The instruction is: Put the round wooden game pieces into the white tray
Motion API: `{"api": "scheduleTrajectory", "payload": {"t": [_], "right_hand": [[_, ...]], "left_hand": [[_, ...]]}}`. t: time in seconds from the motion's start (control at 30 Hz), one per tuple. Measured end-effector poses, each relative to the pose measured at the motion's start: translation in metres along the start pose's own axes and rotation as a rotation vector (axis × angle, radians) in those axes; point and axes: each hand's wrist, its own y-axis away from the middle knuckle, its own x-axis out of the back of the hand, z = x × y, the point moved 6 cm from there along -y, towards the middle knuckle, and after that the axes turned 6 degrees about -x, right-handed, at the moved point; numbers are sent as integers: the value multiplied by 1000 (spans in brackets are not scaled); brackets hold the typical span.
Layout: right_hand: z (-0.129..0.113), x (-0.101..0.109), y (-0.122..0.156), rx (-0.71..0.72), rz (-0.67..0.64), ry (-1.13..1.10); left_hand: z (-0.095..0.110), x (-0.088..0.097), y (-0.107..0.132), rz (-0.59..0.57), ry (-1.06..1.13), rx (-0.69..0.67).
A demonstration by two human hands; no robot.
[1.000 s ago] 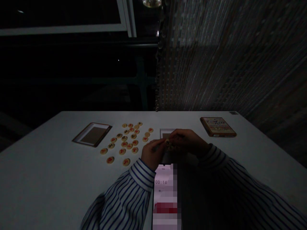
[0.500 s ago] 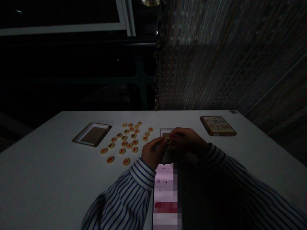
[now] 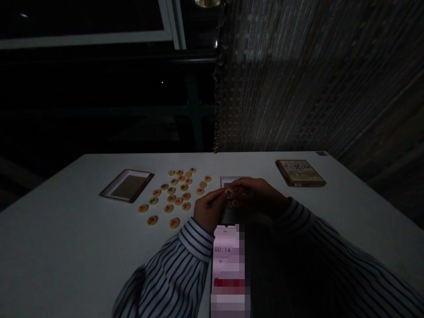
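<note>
Both hands meet over the middle of a white table (image 3: pixel 66 247). My left hand (image 3: pixel 208 211) and my right hand (image 3: pixel 261 195) pinch round wooden game discs (image 3: pixel 229 193) between their fingertips, one with a black mark on top. Both hands are closed around the small stack. Many more discs (image 3: pixel 172 196) with red or black marks lie scattered on the table just left of my hands. A small white-rimmed box (image 3: pixel 228 180) sits right behind my fingers, mostly hidden.
An open box tray (image 3: pixel 127 184) with a brown rim lies at the left. A closed printed game box (image 3: pixel 300 172) rests at the far right. A lit phone screen (image 3: pixel 227 256) showing a timer stands between my striped sleeves. The room is dark, with a curtain behind.
The hands have lifted slightly and the top disc has turned between the fingertips. Everything else on the table is where it was.
</note>
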Motion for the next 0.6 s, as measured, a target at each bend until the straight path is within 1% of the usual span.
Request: {"api": "scheduleTrajectory", "payload": {"t": [0.17,0.3,0.47,0.6], "right_hand": [[-2,-9,-2,98,-55,196],[0,-14,-4,102,-90,312],[-7,-10,-1,125,-73,352],[-5,-6,1,106,-76,402]], "left_hand": [[0,1,0,11,6,-11],[1,1,-1,1,-18,-17],[2,0,0,-12,-57,-38],[1,3,-1,-13,-182,-115]]}}
